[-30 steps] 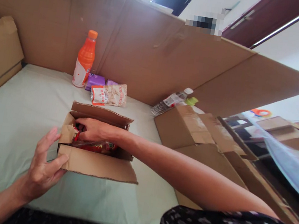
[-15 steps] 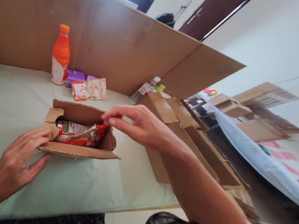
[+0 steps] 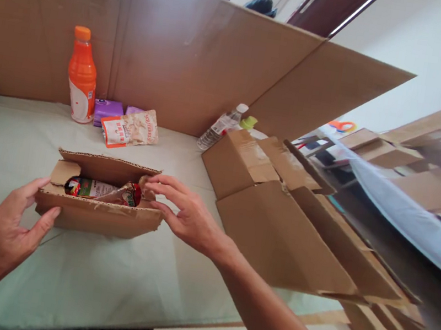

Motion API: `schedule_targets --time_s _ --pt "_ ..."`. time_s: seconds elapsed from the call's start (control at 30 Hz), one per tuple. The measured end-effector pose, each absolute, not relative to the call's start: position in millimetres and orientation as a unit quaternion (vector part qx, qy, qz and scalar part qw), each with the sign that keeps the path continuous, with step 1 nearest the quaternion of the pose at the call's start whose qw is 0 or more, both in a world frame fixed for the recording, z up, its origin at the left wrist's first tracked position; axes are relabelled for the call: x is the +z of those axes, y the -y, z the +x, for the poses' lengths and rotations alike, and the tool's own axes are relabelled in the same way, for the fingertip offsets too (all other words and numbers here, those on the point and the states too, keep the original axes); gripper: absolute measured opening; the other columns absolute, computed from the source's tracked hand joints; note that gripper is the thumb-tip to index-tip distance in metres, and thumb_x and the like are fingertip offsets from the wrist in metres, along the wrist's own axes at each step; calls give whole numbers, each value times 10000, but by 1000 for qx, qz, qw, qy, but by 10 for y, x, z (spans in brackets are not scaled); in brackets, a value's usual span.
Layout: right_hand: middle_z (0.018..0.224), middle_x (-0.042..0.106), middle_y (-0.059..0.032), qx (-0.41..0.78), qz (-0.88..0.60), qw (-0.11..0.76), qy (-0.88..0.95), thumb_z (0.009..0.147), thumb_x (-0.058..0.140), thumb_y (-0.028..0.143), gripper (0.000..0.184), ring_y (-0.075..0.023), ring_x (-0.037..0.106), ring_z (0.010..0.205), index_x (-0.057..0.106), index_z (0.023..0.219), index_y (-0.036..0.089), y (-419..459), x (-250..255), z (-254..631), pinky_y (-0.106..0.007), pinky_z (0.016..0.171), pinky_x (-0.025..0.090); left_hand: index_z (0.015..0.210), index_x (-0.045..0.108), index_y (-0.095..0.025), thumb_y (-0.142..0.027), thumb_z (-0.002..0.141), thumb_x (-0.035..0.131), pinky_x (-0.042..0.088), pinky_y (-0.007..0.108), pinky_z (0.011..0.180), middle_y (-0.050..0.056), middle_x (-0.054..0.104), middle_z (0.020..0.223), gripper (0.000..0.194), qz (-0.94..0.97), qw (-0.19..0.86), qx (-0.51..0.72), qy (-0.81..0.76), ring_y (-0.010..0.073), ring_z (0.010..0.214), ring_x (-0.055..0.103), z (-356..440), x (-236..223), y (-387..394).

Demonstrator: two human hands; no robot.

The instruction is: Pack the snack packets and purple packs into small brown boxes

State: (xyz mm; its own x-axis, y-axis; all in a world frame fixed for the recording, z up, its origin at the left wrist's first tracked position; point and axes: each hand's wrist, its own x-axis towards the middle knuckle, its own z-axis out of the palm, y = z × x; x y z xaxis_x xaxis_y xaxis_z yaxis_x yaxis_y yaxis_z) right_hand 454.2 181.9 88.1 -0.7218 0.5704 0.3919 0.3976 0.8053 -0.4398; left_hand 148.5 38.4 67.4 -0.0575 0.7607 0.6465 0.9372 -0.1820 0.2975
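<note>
A small open cardboard box (image 3: 95,215) sits on the pale green table cover (image 3: 102,280), with red snack packets (image 3: 115,193) lying inside it. My left hand (image 3: 10,235) rests at the box's left end, fingers apart, thumb and fingertips touching the cardboard. At the box's right end is my right hand (image 3: 182,212), fingers spread and touching the right side flap. Neither hand holds anything.
At the back stand an orange drink bottle (image 3: 80,76), purple packs (image 3: 107,112) and a nut packet (image 3: 131,128). A clear water bottle (image 3: 222,126) lies by a tall cardboard wall (image 3: 188,54). Flattened cartons (image 3: 287,220) are piled to the right.
My right hand came out of the box, lifted, then dropped to the box's right flap. The near flap has been raised. My left hand stayed at the left end.
</note>
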Motion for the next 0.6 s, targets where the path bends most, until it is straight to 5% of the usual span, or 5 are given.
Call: schedule_targets --time_s 0.1,0.23,0.33,0.47,0.6 --pt "1354 672 -133 136 -214 247 935 974 427 106 423 -219 624 1274 624 1341 174 -1934 816 4550 -446 1080 530 1506 426 -241 -242 960 620 598 419 926 113 649 1267 579 -683 120 -365 621 270 1063 686 1503 707 -436" --pt "1332 692 -119 140 -157 202 957 917 387 16 502 -208 654 1229 629 1333 159 -2031 771 4546 -421 1041 557 1355 581 -255 -178 964 557 521 533 1031 148 528 1428 399 -739 118 -328 577 351 1286 552 1498 701 -555" --pt "1273 724 -87 134 -168 260 941 954 397 35 461 -185 672 1193 634 1312 202 -2040 864 4579 -380 1009 568 1259 612 -246 -156 985 474 497 548 1031 117 615 1314 320 -775 102 -297 548 337 1261 564 1479 651 -623" --pt "1446 602 -141 76 -245 355 899 1030 508 299 406 -249 560 1350 541 1423 202 -1981 962 4565 -463 1089 491 1232 621 -228 -144 975 473 501 533 1018 132 594 1306 308 -767 97 -306 556 327 1239 564 1477 594 -623" --pt "1396 632 -172 73 -185 255 946 1034 416 585 611 -293 593 1287 518 1451 151 -1839 770 4496 -475 1019 498 1165 662 -229 -155 938 565 505 547 1037 148 475 1452 257 -737 125 -336 572 359 1313 515 1510 578 -567"
